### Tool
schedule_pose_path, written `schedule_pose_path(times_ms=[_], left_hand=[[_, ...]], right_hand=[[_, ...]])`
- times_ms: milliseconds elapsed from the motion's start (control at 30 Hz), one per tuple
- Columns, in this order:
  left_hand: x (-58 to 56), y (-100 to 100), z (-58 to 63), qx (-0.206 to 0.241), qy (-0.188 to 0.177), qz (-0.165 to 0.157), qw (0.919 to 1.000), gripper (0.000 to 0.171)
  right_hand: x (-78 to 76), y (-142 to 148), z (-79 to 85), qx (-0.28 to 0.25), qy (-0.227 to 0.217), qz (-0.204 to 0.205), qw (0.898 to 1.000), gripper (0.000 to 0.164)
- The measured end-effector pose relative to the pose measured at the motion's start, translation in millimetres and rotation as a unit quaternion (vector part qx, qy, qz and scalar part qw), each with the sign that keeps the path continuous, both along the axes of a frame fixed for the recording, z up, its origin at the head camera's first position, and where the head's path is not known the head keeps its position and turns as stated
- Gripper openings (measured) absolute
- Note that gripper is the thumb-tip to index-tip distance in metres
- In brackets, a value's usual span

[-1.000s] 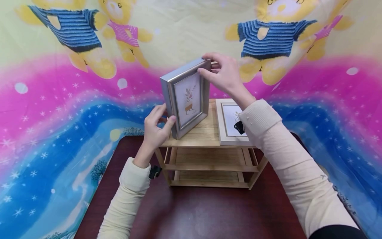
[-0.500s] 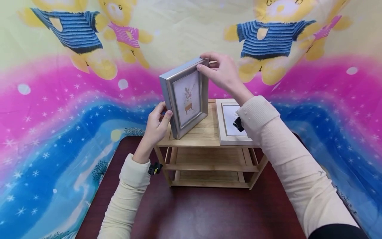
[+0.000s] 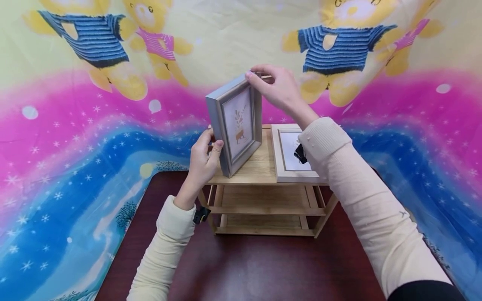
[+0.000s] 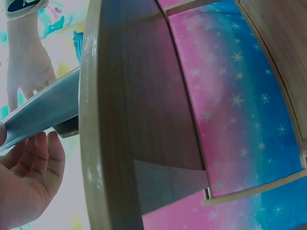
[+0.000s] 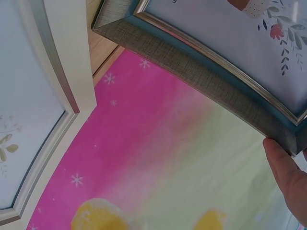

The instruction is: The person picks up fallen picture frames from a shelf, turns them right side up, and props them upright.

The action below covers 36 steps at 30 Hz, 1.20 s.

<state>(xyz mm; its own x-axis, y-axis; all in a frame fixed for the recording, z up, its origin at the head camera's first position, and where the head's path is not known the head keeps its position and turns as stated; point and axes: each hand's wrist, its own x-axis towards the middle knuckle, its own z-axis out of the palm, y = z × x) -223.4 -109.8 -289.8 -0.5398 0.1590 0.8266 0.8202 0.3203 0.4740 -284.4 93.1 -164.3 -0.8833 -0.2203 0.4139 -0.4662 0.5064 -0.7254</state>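
Note:
A silver picture frame (image 3: 237, 123) with a plant print stands upright on the top of a small wooden shelf (image 3: 260, 169). My left hand (image 3: 205, 156) pinches its lower left edge, seen from below in the left wrist view as the frame's grey side (image 4: 43, 108) above my left hand (image 4: 26, 179). My right hand (image 3: 276, 88) grips the frame's top right corner; in the right wrist view the frame (image 5: 216, 72) fills the top with a fingertip (image 5: 285, 175) at its corner. A white frame (image 3: 291, 152) lies flat on the shelf's right half.
The shelf stands at the far edge of a dark brown table (image 3: 260, 267). It has lower tiers (image 3: 263, 200) with nothing visible on them. A bright cloth with bears and stars (image 3: 75, 125) hangs behind and around. The white frame (image 5: 43, 105) lies close beside the silver one.
The silver frame has turned slightly and shifted a little right on the shelf. My left hand moved up and right along its edge; my right fingers slid left along the top edge.

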Motion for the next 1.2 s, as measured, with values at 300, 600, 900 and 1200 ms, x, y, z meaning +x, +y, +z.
schedule_pose_path(times_ms=[300,600,900,1200], left_hand=[[6.2,7,0.9,-0.001,0.016,0.001,0.9999,0.044],[7.7,10,-1.3,0.015,0.01,-0.004,0.9998,0.03],[27.0,14,17.0,0.011,-0.083,-0.061,0.9946,0.044],[15.6,22,0.0,0.056,-0.072,-0.091,0.9916,0.043]], right_hand=[[1.2,1,-0.2,0.013,0.0,0.012,1.0,0.055],[8.0,2,-8.6,0.107,0.076,0.085,0.988,0.078],[22.5,-2,-10.5,0.189,0.084,0.102,0.973,0.103],[31.8,-10,-10.5,0.2,0.075,0.089,0.973,0.108]])
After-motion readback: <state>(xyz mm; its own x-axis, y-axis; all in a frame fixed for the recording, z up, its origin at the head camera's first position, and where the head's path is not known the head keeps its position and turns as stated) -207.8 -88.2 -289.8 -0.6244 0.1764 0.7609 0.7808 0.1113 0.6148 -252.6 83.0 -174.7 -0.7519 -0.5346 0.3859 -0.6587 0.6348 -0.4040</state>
